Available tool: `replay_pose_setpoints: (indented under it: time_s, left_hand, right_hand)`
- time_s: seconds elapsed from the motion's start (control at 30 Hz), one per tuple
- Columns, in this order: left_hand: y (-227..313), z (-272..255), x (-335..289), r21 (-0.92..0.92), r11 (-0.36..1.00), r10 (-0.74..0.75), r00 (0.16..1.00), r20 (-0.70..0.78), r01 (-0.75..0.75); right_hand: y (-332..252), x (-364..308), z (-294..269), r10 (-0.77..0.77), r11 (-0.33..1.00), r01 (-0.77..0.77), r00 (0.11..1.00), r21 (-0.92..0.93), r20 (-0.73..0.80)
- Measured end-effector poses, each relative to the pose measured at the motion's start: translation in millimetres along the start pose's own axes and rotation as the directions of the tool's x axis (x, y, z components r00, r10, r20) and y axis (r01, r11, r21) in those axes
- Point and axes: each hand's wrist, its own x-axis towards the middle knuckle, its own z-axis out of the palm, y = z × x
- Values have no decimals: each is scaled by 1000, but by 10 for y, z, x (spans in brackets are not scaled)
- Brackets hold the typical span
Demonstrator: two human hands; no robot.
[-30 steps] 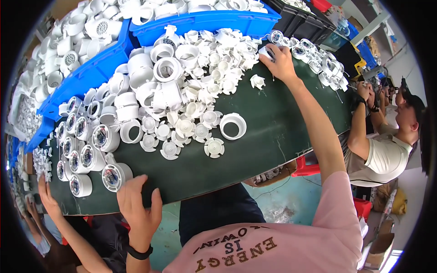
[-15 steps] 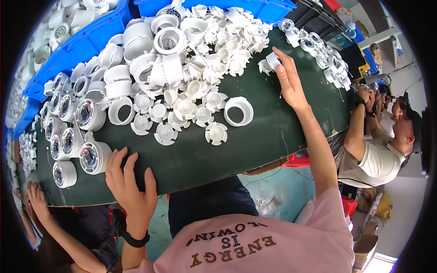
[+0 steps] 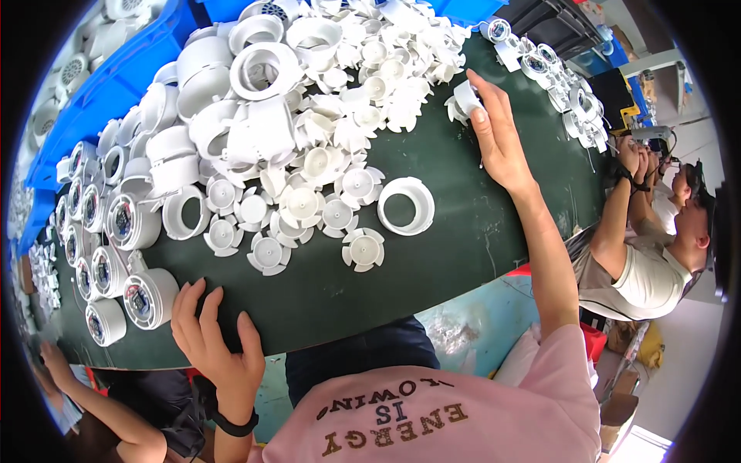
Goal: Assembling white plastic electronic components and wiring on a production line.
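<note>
My right hand (image 3: 502, 139) is closed on a small white cylindrical part (image 3: 466, 99), held between thumb and fingers at the right of the green tabletop (image 3: 332, 297). White fan blades (image 3: 454, 111) show just beside that part; whether they are joined to it I cannot tell. My left hand (image 3: 212, 336) lies on the table's near edge with its fingers spread, holding nothing. Close to its fingertips stands a round white housing (image 3: 150, 299) with a circuit board inside. Between my hands lie a white ring (image 3: 406, 206) and several loose white fan wheels (image 3: 363, 249).
A large heap of white housings (image 3: 266, 71) and fan wheels covers the table's far side, before blue bins (image 3: 100, 100). More round white parts (image 3: 567, 96) lie at the far right. Co-workers sit either side; one arm (image 3: 116, 413) is at left, another person (image 3: 656, 247) at right.
The whole view has shifted slightly, so the parts on the table appear lower and further left. Both hands keep nearly the same pose, the right one still on the white part.
</note>
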Motion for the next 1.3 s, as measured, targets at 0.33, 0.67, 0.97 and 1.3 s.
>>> replay_pose_setpoints:
  time_s: [0.33,0.67,0.97,1.3]
  left_hand:
    - [71,-99,33,-45,999,21,999,43,-19]
    - [715,-96,336,-562,785,299,954,-27,-262]
    - [836,-83,401,-817,577,37,999,25,-1]
    - [460,-117,159,-772,632,-112,994,-13,61]
  right_hand:
    - [-10,60,16,-42,960,38,999,-278,-11]
    - [-435,10,-101,-8,983,18,998,-181,56]
    - [-2058,-301,25,-472,826,375,868,420,153]
    - [-590,860,461,-242,916,280,957,-289,161]
